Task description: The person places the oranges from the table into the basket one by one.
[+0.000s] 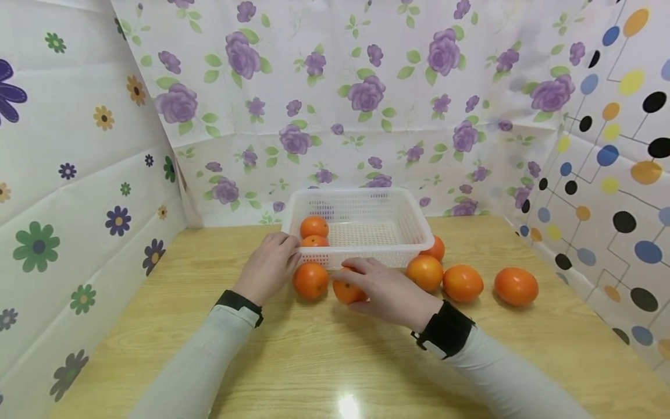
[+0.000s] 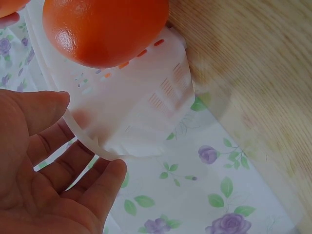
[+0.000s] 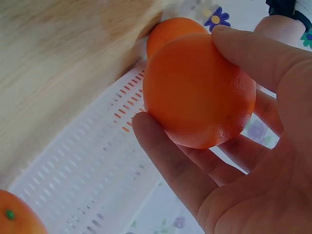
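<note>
A white slotted plastic basket [image 1: 361,256] stands at the back of the table, with two oranges [image 1: 314,226] inside at its left end. My left hand [image 1: 269,262] holds the basket's front left corner, thumb and fingers at the rim [image 2: 90,146]. In front of the basket, my right hand [image 1: 389,291] grips an orange [image 3: 200,92], thumb on one side and fingers around the other. Just left of that fruit, another orange [image 1: 311,281] sits on the table by the basket's front wall; it looms large in the left wrist view.
Right of my right hand lie several more oranges: one [image 1: 434,249] against the basket's right corner, others [image 1: 424,273] [image 1: 463,283] close together, and one [image 1: 516,286] farther right. Flower-patterned cloth [image 1: 324,105] hangs behind the wooden table [image 1: 293,361]; patterned sheets flank both sides.
</note>
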Motion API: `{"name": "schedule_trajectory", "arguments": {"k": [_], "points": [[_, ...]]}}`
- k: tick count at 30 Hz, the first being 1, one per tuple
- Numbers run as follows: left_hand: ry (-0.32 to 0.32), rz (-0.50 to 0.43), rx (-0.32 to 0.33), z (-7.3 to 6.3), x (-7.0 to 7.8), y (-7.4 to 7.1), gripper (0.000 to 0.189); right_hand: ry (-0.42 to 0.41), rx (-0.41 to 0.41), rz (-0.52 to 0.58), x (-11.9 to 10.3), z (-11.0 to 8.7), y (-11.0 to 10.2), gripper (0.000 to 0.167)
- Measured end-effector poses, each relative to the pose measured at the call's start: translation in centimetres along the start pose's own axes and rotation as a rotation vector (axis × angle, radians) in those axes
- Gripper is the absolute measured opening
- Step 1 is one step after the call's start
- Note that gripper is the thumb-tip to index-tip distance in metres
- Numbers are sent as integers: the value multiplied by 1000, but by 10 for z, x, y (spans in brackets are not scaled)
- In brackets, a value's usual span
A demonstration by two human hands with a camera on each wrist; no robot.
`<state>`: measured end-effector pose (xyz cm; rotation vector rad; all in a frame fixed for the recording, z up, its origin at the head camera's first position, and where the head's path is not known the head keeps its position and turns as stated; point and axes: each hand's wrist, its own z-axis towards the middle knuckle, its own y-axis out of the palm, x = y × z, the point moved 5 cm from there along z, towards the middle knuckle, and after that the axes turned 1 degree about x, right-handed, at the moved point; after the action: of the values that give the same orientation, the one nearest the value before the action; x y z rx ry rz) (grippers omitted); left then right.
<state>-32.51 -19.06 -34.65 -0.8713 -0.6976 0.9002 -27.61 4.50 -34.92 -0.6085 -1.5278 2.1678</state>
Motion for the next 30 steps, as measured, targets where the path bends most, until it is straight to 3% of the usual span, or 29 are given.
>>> {"name": "schedule_trajectory", "arguments": {"k": [17,30], "points": [[-29,0,-36,-1,-2,0,21,-88,29,54,-9,0,-31,63],[-34,-6,-37,1,-3,1,22,-74,46,45,-4,12,-58,63]]}}
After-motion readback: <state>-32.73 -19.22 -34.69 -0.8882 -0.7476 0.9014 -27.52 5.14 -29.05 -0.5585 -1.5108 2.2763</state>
